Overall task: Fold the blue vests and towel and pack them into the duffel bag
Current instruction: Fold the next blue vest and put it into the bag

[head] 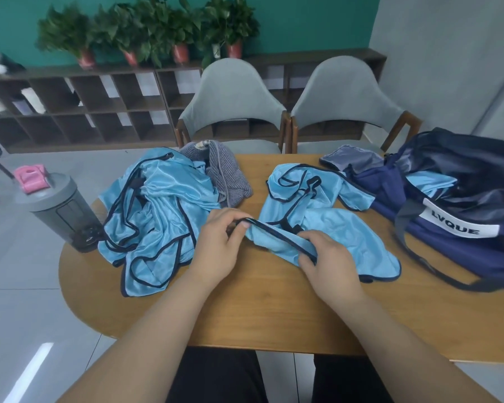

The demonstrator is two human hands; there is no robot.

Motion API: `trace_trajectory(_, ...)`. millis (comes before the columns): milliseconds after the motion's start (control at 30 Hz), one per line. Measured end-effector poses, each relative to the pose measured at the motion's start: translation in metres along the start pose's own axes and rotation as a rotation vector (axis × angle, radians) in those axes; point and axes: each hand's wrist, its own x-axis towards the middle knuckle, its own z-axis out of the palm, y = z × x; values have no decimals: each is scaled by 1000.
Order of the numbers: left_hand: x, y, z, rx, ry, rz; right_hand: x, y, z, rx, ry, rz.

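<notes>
A light blue vest with dark trim lies crumpled at the middle of the wooden table. My left hand pinches its dark-trimmed edge at the near left. My right hand grips the same edge a little further right. A heap of more blue vests lies to the left. Behind that heap sits a grey striped towel. The navy duffel bag stands open at the right, with blue fabric showing inside it.
A grey shaker bottle with a pink lid stands at the table's left edge. Two grey chairs are pushed in at the far side. A dark shelf unit with potted plants runs along the back wall.
</notes>
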Motion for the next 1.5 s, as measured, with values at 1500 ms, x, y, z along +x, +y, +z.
trace_trajectory(1500, 6, -35, 36, 690, 169, 120, -9, 85, -69, -296, 321, 98)
